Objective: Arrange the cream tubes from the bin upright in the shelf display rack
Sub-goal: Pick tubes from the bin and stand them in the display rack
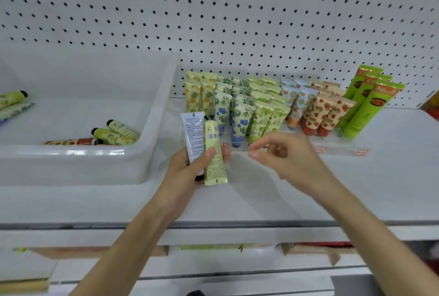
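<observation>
White pegboard is backing a white shelf (308, 200) here. Left hand (190, 167) is gripping two cream tubes: a yellow tube (213, 151), black cap up, barcode side facing out, and a white tube (193, 134) tucked behind it. Right hand (282, 153) is hovering just beside them, fingers loosely curled on nothing. Clear display rack (332, 146) is holding rows of upright patterned tubes, while the white bin (133, 155) is still holding a few lying flat.
</observation>
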`<state>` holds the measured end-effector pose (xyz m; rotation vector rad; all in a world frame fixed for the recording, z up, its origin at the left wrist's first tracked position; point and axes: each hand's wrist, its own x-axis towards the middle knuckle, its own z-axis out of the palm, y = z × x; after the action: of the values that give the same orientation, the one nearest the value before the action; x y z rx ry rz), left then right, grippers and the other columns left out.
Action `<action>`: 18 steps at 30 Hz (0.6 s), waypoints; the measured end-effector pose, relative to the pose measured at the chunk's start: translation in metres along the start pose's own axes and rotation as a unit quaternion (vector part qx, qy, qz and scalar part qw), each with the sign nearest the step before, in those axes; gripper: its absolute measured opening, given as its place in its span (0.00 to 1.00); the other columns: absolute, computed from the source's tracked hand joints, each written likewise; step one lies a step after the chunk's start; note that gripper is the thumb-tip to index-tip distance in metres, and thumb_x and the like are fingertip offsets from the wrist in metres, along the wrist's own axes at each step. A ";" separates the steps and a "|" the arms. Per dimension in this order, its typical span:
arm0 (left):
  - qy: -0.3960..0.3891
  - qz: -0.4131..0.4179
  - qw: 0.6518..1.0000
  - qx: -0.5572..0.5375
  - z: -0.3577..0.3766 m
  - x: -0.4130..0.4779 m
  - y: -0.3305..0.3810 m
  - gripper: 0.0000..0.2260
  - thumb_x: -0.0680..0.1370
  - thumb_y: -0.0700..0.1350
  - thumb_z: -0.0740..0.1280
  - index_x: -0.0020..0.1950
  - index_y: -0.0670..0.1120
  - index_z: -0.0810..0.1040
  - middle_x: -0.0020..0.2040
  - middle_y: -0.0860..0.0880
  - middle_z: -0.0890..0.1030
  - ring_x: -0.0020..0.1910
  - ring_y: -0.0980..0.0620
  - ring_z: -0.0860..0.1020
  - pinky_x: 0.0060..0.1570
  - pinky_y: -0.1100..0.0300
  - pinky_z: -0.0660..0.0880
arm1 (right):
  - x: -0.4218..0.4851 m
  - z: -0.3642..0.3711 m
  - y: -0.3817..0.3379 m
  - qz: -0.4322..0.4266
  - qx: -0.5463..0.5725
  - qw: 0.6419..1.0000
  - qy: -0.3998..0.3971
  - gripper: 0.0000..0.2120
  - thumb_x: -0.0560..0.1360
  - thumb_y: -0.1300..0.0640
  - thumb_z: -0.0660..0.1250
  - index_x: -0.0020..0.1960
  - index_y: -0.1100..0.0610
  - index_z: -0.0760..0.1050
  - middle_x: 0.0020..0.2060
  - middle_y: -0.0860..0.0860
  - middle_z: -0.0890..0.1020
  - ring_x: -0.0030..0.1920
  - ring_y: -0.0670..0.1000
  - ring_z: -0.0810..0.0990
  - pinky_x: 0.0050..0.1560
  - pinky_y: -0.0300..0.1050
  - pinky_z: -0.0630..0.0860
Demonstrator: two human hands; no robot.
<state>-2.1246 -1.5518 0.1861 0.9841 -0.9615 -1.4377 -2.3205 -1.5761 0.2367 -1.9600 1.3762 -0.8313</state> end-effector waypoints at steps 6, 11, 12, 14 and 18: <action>0.002 0.024 0.999 -0.026 0.007 -0.006 0.002 0.15 0.74 0.45 0.64 0.60 0.48 0.78 0.56 0.44 0.83 0.58 0.48 0.80 0.55 0.48 0.78 | -0.020 0.051 0.003 0.059 0.110 0.992 -0.034 0.05 0.72 0.52 0.70 0.41 0.53 0.81 0.23 0.44 0.73 0.25 0.43 0.70 0.27 0.35 0.65; -0.020 0.020 0.995 -0.097 0.022 -0.006 0.000 0.15 0.73 0.44 0.63 0.59 0.46 0.77 0.54 0.44 0.83 0.55 0.49 0.81 0.49 0.57 0.79 | -0.035 0.063 -0.007 0.091 0.241 0.966 0.026 0.08 0.75 0.57 0.67 0.38 0.56 0.80 0.22 0.50 0.76 0.18 0.48 0.69 0.20 0.36 0.65; -0.017 0.014 0.995 -0.100 0.024 -0.007 0.000 0.15 0.73 0.44 0.63 0.58 0.45 0.77 0.54 0.45 0.83 0.54 0.49 0.82 0.49 0.57 0.79 | -0.039 0.061 -0.008 0.106 0.279 0.953 0.045 0.08 0.76 0.58 0.67 0.40 0.57 0.81 0.23 0.53 0.77 0.18 0.50 0.69 0.20 0.36 0.66; -0.002 0.008 0.996 -0.092 0.028 -0.008 -0.002 0.14 0.73 0.44 0.64 0.57 0.42 0.78 0.53 0.45 0.84 0.53 0.49 0.82 0.49 0.57 0.80 | -0.046 0.057 -0.009 0.138 0.326 0.932 0.080 0.08 0.76 0.59 0.65 0.43 0.58 0.82 0.24 0.56 0.79 0.18 0.51 0.72 0.22 0.38 0.70; 0.013 -0.010 0.996 -0.092 0.035 -0.011 -0.004 0.13 0.76 0.41 0.64 0.59 0.39 0.77 0.53 0.43 0.84 0.52 0.47 0.82 0.47 0.59 0.79 | -0.061 0.046 -0.009 0.178 0.352 0.908 0.142 0.09 0.77 0.60 0.63 0.47 0.55 0.82 0.27 0.58 0.81 0.22 0.52 0.77 0.30 0.41 0.76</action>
<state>-2.1584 -1.5388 0.1944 0.8774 -0.7867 -1.4979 -2.2962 -1.5098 0.2057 -1.0294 1.2846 -1.2464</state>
